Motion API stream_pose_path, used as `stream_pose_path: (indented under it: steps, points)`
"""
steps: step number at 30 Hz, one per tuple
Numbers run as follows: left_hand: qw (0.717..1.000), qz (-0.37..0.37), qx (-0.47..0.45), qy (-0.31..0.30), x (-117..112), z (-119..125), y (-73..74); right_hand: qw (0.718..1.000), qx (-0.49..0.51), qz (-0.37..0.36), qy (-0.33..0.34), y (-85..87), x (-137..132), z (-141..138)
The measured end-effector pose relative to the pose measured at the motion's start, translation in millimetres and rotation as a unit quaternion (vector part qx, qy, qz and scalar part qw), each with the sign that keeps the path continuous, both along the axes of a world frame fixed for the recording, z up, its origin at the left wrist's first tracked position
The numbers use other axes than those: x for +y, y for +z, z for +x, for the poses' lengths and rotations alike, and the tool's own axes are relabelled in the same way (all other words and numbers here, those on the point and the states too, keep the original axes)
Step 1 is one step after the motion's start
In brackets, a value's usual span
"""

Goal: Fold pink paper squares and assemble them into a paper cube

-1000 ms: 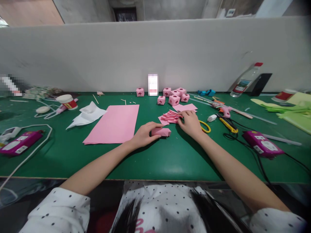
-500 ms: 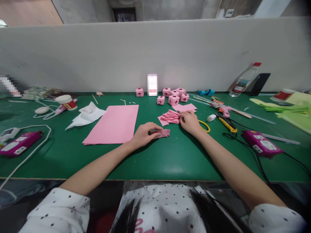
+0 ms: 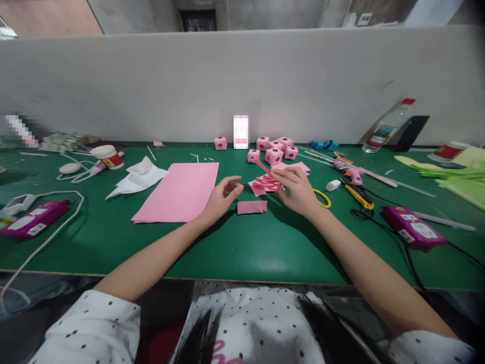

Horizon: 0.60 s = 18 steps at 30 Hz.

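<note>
- Held left hand (image 3: 221, 196) half open above the desk (image 3: 242, 247), fingers loosely curled, nothing in it; hovered just left of a folded pink piece (image 3: 252, 207) lying flat, apart from the fingertips
- Pinched a thin pink slip (image 3: 262, 166) between thumb and fingers of right hand (image 3: 299, 189), slanted up over the pile of folded pink slips (image 3: 265, 183)
- Noted the big pink sheet (image 3: 178, 191) just left of the left hand, pink cubes (image 3: 273, 150) farther back near the wall (image 3: 151, 91), yellow-handled scissors (image 3: 322, 198) just beside the right wrist, glue gun (image 3: 354, 174) off to the right
- Judged the pinch narrow: could let the slip twist or fall into the pile, with only its near end between the fingers
- Judged the pile loose: could scatter, or give up a second slip along with the first, if brushed by the right palm so near it
- Judged the folded piece free to spring open or slide, with no hand pressing on it
- Judged the scissors a likely snag for the right wrist on any pull toward the body
</note>
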<state>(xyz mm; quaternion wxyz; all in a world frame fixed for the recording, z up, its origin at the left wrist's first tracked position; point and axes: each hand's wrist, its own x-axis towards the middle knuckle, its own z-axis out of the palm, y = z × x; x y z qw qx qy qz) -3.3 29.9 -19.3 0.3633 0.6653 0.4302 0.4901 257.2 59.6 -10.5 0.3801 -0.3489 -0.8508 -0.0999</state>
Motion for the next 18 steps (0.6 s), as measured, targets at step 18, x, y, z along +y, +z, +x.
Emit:
stream_pose_path:
  steps: [18]
  points:
    - [0.996, -0.007, -0.074, -0.040, 1, -1, 2.6, 0.967, 0.149, -0.158, 0.134, 9.6, -42, -41]
